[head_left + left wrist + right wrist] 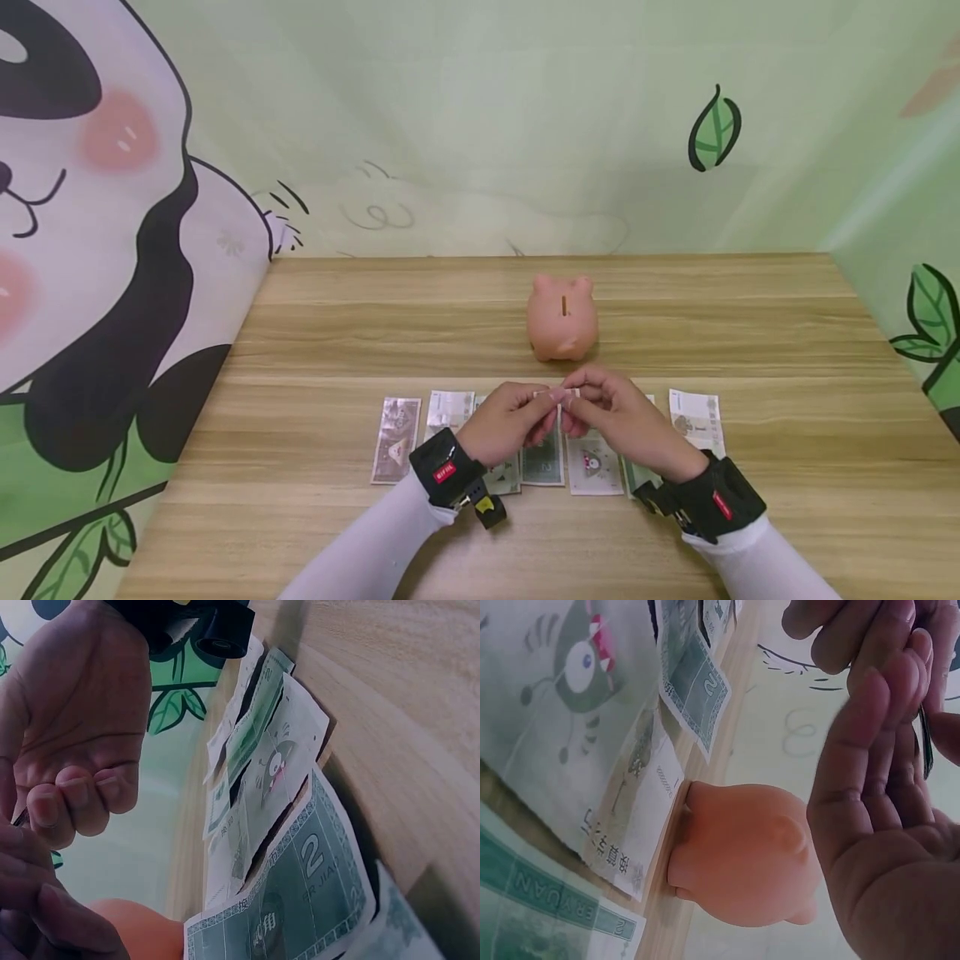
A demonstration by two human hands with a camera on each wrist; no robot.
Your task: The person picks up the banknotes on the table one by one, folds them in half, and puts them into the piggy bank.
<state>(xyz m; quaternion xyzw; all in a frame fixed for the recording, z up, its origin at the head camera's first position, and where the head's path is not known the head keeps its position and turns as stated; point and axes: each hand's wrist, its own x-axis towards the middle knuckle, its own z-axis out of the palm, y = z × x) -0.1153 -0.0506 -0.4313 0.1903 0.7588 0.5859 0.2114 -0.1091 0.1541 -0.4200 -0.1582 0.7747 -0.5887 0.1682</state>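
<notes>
My left hand (pixel 502 421) and right hand (pixel 622 417) meet fingertip to fingertip above a row of paper banknotes. Between them, both pinch a thin, dark green-edged piece (pixel 928 746) that looks like a folded banknote; fingers cover most of it. Below the hands lie a dark green 2 jiao note (pixel 311 862) and a pale note with a cartoon figure (pixel 596 467). Just beyond the fingertips stands a pink piggy bank (pixel 562 333), its coin slot facing up.
A purplish note (pixel 396 442) and a white note (pixel 450 408) lie at the row's left. Another pale note (pixel 697 417) lies at its right end, partly behind the right wrist. A green printed wall (pixel 480 125) backs the wooden table (pixel 300 333).
</notes>
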